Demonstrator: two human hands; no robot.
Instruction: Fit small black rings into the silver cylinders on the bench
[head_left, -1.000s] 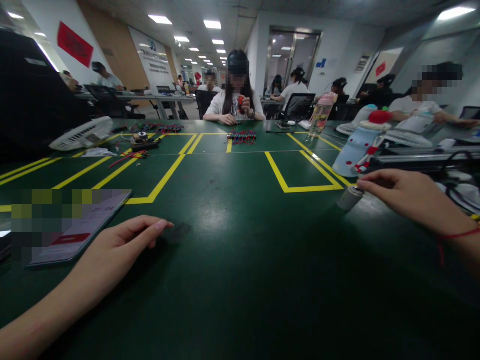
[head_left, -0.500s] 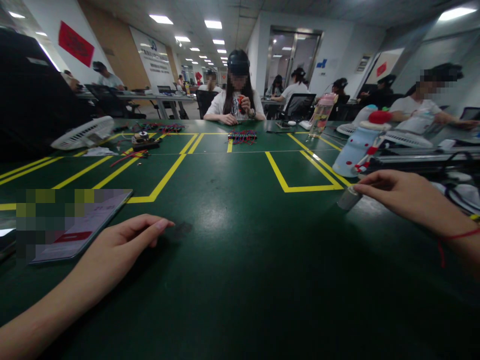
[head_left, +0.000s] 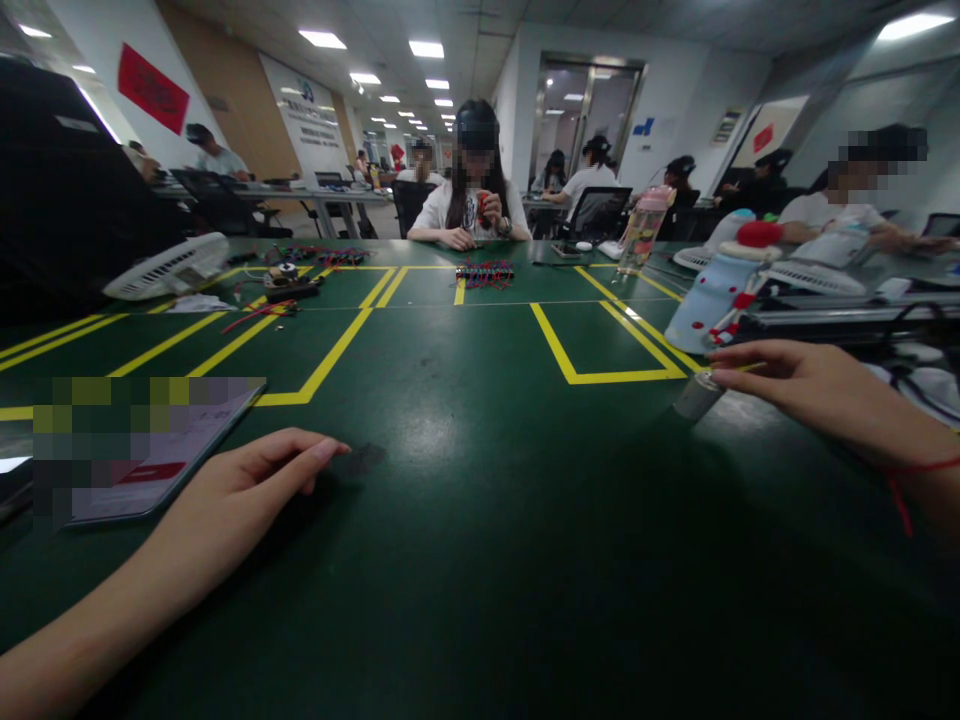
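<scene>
My left hand (head_left: pixel 274 465) rests on the green tabletop (head_left: pixel 450 560), its thumb lying along the index finger and the other fingers curled under. Nothing shows in it. Beside its wrist lies a phone (head_left: pixel 180 455), partly blurred out. On the right, a small silver metal cylinder (head_left: pixel 697 396), resembling a small motor, stands on the table, leaning in the view. At its top are the fingertips of my right hand (head_left: pixel 802 375), with the thumb at the upper edge and a gap between thumb and index finger. A red cord circles the right wrist.
A pale blue bottle (head_left: pixel 709 300) with a red top stands behind my right hand, near dark rails (head_left: pixel 825 315) and cables. Yellow tape (head_left: pixel 626 378) marks the table. Bundled wires (head_left: pixel 485 273) lie ahead, before a seated person (head_left: pixel 469 205). White fans (head_left: pixel 169 265) stand at both sides.
The thumb and index finger of my right hand have parted slightly, so yellow tape shows between them. The metal cylinder and my left hand have not visibly moved.
</scene>
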